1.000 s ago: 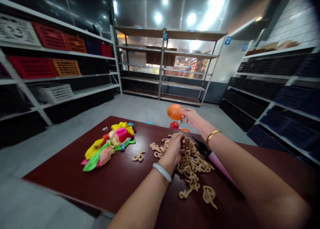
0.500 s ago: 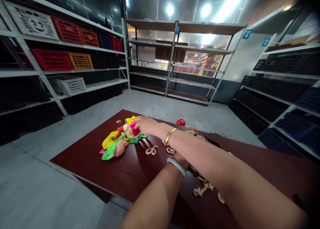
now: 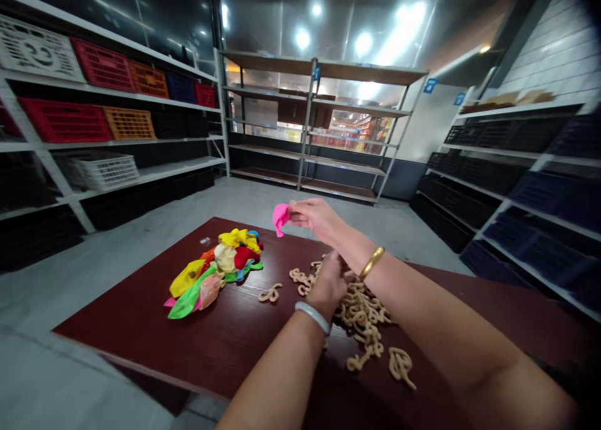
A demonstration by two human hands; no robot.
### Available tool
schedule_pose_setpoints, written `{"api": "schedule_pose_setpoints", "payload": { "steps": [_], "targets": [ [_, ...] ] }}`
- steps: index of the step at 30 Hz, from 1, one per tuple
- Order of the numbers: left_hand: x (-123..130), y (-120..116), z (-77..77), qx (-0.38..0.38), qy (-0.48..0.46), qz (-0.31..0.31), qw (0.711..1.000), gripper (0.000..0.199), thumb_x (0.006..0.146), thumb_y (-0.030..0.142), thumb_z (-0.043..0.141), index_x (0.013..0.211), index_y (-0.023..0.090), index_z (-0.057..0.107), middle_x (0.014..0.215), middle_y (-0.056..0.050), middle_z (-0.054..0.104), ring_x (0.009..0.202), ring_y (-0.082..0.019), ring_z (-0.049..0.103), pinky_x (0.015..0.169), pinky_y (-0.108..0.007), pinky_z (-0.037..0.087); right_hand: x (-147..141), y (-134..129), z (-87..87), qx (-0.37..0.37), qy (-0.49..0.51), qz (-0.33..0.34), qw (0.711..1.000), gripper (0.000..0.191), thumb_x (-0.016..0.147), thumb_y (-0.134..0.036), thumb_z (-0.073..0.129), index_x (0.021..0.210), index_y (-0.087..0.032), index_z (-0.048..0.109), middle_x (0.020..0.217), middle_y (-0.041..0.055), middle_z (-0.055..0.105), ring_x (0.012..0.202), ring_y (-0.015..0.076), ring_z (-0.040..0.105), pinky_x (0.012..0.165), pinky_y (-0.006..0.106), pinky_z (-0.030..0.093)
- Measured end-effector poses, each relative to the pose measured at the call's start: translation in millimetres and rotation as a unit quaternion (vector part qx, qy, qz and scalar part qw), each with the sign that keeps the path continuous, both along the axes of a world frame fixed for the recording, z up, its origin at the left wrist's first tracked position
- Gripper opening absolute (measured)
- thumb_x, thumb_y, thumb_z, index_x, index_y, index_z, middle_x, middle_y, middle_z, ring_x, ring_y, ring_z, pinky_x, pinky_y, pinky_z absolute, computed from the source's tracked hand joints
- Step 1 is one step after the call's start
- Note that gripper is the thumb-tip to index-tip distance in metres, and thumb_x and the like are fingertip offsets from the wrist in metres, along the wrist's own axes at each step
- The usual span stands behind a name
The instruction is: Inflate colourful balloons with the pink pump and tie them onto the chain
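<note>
A pink limp balloon (image 3: pixel 281 219) is pinched in the fingertips of my right hand (image 3: pixel 315 216), raised above the table's far edge. My right arm, with a gold bangle, crosses over my left. Low at the beige curled strands (image 3: pixel 361 314) is my left hand (image 3: pixel 330 283), wearing a pale bangle. Its fingers are curled and partly hidden by my right wrist, so what they hold is unclear. On the left of the table lies a heap of limp balloons, among them a yellow one (image 3: pixel 188 278), a green one (image 3: pixel 191 295) and a red one (image 3: pixel 246 256).
The dark red table (image 3: pixel 141 317) has a single looped beige strand (image 3: pixel 270 293) between heap and pile, and another strand (image 3: pixel 400 366) near the front. Shelves with crates (image 3: pixel 103 167) stand left; a rack (image 3: pixel 300 161) is behind, and dark bins (image 3: pixel 469 195) are at right.
My right hand has lifted off the balloon heap and moved right with the pink balloon. My left hand stays by the beige strands. The camera view has shifted, showing more of the pile.
</note>
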State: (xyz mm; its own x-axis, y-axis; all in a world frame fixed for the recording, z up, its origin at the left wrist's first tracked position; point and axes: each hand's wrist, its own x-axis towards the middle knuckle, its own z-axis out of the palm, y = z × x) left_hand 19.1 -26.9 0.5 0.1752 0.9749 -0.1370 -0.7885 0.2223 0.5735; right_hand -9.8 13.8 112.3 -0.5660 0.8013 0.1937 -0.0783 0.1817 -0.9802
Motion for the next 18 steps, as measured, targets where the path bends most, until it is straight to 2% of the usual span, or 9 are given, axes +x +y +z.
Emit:
{"api": "schedule_pose_setpoints", "payload": {
  "steps": [2, 5, 7, 9, 11, 12, 15, 18],
  "targets": [
    [-6, 6, 5.6, 0.004, -0.031, 0.014, 0.999, 0.019, 0.087, 0.034, 0.056, 0.082, 0.015, 0.057, 0.065, -0.001, 0.059, 0.052, -0.009, 0.054, 0.049, -0.019, 0.041, 35, -6, 8.7, -0.012, 0.03, -0.006, 0.999, 0.025, 0.083, -0.036, 0.061, 0.08, -0.012, 0.066, 0.08, 0.0082, 0.068, 0.073, 0.0161, 0.063, 0.072, 0.029, 0.049],
    [-18, 8, 12.1, -0.002, -0.064, 0.038, 0.997, 0.033, 0.095, 0.043, 0.043, 0.083, 0.015, 0.056, 0.065, -0.003, 0.059, 0.054, -0.011, 0.058, 0.049, -0.019, 0.045, 86, -14, 10.0, 0.087, -0.049, -0.112, 0.989, 0.028, 0.084, -0.037, 0.059, 0.073, -0.013, 0.066, 0.072, 0.0055, 0.066, 0.066, 0.014, 0.058, 0.063, 0.025, 0.044],
    [-22, 6, 15.7, 0.038, -0.049, 0.044, 0.997, 0.045, 0.094, 0.055, 0.038, 0.087, 0.015, 0.057, 0.07, -0.005, 0.063, 0.06, -0.014, 0.063, 0.052, -0.023, 0.05, 118, -17, 4.3, 0.171, -0.154, -0.206, 0.951, 0.032, 0.086, -0.036, 0.056, 0.063, -0.014, 0.064, 0.061, 0.002, 0.061, 0.06, 0.0125, 0.053, 0.057, 0.023, 0.037],
    [-19, 1, 18.8, 0.091, -0.008, 0.023, 0.996, 0.048, 0.09, 0.061, 0.044, 0.092, 0.015, 0.059, 0.074, -0.007, 0.065, 0.065, -0.017, 0.066, 0.055, -0.026, 0.054, 146, -22, -5.0, 0.239, -0.247, -0.273, 0.899, 0.037, 0.087, -0.034, 0.053, 0.056, -0.015, 0.061, 0.053, -0.0008, 0.053, 0.055, 0.0111, 0.046, 0.054, 0.024, 0.029],
    [-10, -5, 20.8, 0.126, 0.055, -0.009, 0.99, 0.041, 0.083, 0.052, 0.063, 0.097, 0.014, 0.061, 0.08, -0.007, 0.067, 0.069, -0.017, 0.067, 0.057, -0.026, 0.056, 169, -28, -16.8, 0.276, -0.302, -0.304, 0.86, 0.041, 0.089, -0.034, 0.051, 0.053, -0.016, 0.059, 0.05, -0.0018, 0.05, 0.052, 0.0103, 0.041, 0.052, 0.025, 0.024],
    [-4, -9, 21.1, 0.132, 0.09, -0.024, 0.987, 0.037, 0.079, 0.044, 0.072, 0.098, 0.014, 0.061, 0.082, -0.007, 0.067, 0.069, -0.016, 0.067, 0.057, -0.025, 0.056, 178, -31, -23.2, 0.284, -0.315, -0.309, 0.851, 0.041, 0.089, -0.034, 0.05, 0.054, -0.016, 0.06, 0.051, -0.0017, 0.051, 0.052, 0.0103, 0.04, 0.052, 0.025, 0.024],
    [13, -17, 18.6, 0.119, 0.171, -0.052, 0.977, 0.037, 0.066, 0.021, 0.083, 0.097, 0.014, 0.063, 0.084, -0.006, 0.067, 0.065, -0.014, 0.067, 0.056, -0.024, 0.056, 197, -40, -43.5, 0.272, -0.313, -0.304, 0.858, 0.032, 0.088, -0.03, 0.053, 0.063, -0.017, 0.068, 0.063, 0.0004, 0.062, 0.061, 0.0124, 0.049, 0.058, 0.024, 0.03],
    [23, -19, 12.2, 0.095, 0.216, -0.071, 0.969, 0.032, 0.063, 0.015, 0.083, 0.089, 0.011, 0.064, 0.077, -0.006, 0.067, 0.058, -0.012, 0.063, 0.049, -0.02, 0.052, 209, -43, -61.8, 0.258, -0.271, -0.301, 0.877, 0.017, 0.083, -0.022, 0.058, 0.074, -0.02, 0.072, 0.08, 0.0023, 0.069, 0.078, 0.0164, 0.058, 0.072, 0.024, 0.039]
  ]
}}
